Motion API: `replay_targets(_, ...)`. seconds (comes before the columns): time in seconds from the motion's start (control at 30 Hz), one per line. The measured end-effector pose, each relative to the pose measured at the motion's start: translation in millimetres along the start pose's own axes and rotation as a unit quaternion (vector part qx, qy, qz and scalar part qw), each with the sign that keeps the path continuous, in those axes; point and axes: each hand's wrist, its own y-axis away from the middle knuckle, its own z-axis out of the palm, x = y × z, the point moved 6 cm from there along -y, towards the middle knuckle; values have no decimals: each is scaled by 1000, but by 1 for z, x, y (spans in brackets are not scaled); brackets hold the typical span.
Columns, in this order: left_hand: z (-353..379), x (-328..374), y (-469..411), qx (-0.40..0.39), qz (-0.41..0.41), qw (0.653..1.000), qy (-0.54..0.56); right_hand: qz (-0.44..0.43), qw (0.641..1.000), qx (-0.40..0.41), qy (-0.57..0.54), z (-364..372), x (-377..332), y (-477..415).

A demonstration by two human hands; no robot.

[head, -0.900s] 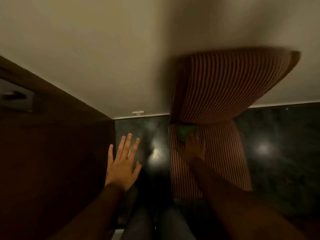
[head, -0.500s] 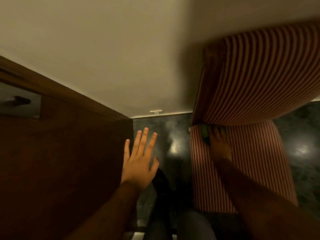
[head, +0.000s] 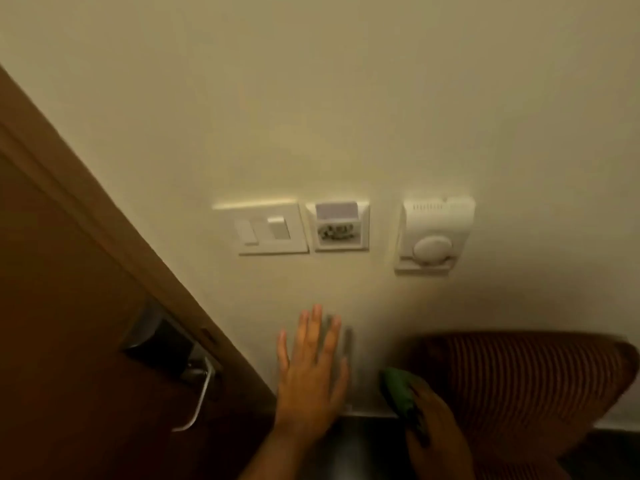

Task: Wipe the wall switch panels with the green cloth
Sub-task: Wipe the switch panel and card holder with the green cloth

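Wiping not yet begun, I judge: my right hand [head: 434,427] grips the green cloth [head: 398,389] low beside the striped chair [head: 519,382], well below the untouched switch panel [head: 266,226], card holder [head: 341,226] and thermostat [head: 433,237], left hand [head: 310,375] spread open.

The view has swung up — switch panels [head: 273,228] now show, green cloth [head: 398,389] lifted off the chair.

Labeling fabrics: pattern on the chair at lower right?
Fine red-brown and pale stripes on the chair; seen in the head view, the only one.
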Motion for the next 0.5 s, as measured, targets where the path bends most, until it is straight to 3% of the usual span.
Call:
replay_targets(0.13,-119,-2,-117,193,18,981,9,-88,981,164,-59,-55,-95,-63)
replay_targets(0.27,-222,-8,-208,338,49,940,14,-85,963,254,-41,-85,-152,-116)
replay_targets(0.37,-268,-12,-261,387,64,920,-2,-35,956,285,-52,-85,-169,-145)
replay_targets(0.5,-280,-15,-296,370,85,923,-66,-54,941,329,-62,-72,-182,-164)
